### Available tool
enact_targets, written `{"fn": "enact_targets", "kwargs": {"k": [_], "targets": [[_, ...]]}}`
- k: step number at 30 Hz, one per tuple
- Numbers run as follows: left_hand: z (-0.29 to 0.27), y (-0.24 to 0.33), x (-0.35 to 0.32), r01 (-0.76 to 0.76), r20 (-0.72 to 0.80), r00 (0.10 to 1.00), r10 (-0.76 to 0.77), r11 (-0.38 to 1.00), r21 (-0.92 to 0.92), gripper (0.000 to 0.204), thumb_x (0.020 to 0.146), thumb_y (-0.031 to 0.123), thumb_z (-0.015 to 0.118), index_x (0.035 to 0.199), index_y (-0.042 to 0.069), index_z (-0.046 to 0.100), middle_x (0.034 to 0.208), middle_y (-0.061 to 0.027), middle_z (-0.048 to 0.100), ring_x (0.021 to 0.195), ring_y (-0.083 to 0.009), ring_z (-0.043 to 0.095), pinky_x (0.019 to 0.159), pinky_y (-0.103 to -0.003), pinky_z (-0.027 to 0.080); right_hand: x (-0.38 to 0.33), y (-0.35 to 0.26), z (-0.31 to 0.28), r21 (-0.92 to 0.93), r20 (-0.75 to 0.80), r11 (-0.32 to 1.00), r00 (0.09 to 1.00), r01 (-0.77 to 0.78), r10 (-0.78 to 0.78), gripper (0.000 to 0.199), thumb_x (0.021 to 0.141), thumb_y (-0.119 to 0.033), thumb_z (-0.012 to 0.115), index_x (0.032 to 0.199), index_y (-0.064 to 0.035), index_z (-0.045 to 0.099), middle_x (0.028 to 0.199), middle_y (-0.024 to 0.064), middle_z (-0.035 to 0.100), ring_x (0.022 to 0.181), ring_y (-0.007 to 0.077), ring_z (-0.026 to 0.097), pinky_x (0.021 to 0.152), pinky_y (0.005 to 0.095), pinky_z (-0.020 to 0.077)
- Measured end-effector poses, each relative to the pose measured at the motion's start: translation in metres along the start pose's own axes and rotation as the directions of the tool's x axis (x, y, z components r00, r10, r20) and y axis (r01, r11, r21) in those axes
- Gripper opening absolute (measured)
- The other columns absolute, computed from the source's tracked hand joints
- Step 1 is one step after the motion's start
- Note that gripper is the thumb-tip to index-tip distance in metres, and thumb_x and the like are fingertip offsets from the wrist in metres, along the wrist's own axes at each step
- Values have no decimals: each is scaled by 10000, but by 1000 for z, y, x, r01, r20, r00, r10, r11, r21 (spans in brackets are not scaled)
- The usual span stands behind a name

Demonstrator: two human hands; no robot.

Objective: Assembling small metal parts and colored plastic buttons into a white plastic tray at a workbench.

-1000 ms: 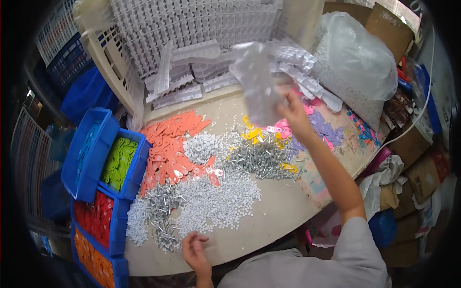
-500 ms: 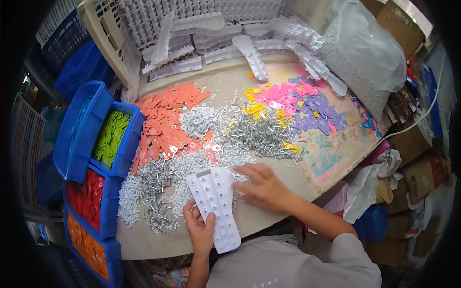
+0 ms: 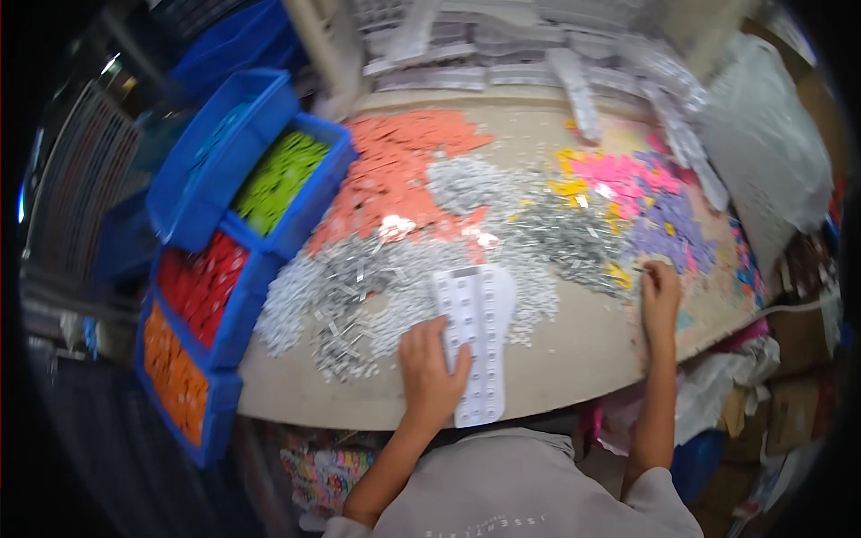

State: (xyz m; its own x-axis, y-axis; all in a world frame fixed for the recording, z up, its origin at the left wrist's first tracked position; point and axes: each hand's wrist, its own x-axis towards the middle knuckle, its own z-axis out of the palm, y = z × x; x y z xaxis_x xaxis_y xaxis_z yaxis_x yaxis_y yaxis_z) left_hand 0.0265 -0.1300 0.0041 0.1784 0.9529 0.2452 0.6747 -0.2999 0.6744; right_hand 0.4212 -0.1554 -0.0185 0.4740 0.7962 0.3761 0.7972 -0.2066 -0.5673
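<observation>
A clear plastic blister tray with rows of pockets lies on the table near its front edge. My left hand rests on the tray's left side, holding it down. My right hand reaches to the right, fingers closed at the edge of a pile of small silver pieces and yellow pieces; whether it holds one I cannot tell. More silver pieces spread left of the tray.
Orange pieces, pink pieces and purple pieces lie further back. Blue bins at the left hold green, red and orange parts. Stacked blister trays and a white bag stand behind.
A blister tray was fetched from the back stack and laid on the table. My left hand now presses on it, and my right hand has moved off it to the right pile.
</observation>
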Motion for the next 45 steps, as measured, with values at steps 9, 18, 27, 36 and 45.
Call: {"fn": "enact_targets", "kwargs": {"k": [9,18,27,36,45], "targets": [[-57,-47,48,-74,-74,994,86,986,149,131,856,41,679,986,44,686,1000,-100,629,986,-302,579,900,-424,425,-6,-47,6,71,5,992,994,-106,105,82,956,-53,576,1006,-2,618,936,119,625,836,218,572,739,334,457],[-54,-75,106,-455,200,889,411,835,309,177,777,-1,657,939,63,690,1013,-60,644,1002,-258,589,897,-392,440,-48,-195,48,522,195,848,954,97,-229,156,841,19,669,995,-5,656,959,99,656,903,202,611,794,308,479],[-57,-79,109,-540,347,831,435,781,314,119,804,37,602,912,57,649,984,-66,645,991,-256,597,899,-389,446,-26,-225,105,507,295,849,896,148,-332,186,839,0,692,1012,-15,622,930,117,626,860,262,611,767,362,500],[-54,-81,107,-435,170,897,408,883,177,122,801,33,703,908,55,649,956,-84,645,953,-279,599,894,-388,443,-27,-221,117,341,318,833,781,435,-537,167,797,11,689,946,-38,630,968,98,618,957,309,570,851,405,472],[-67,-46,84,-7,47,999,24,945,-328,219,860,18,699,1079,17,695,943,-49,694,854,-131,618,750,-272,438,-20,-175,42,40,57,942,941,333,-335,160,811,0,689,964,-42,660,997,127,644,978,344,580,880,442,435]]}}
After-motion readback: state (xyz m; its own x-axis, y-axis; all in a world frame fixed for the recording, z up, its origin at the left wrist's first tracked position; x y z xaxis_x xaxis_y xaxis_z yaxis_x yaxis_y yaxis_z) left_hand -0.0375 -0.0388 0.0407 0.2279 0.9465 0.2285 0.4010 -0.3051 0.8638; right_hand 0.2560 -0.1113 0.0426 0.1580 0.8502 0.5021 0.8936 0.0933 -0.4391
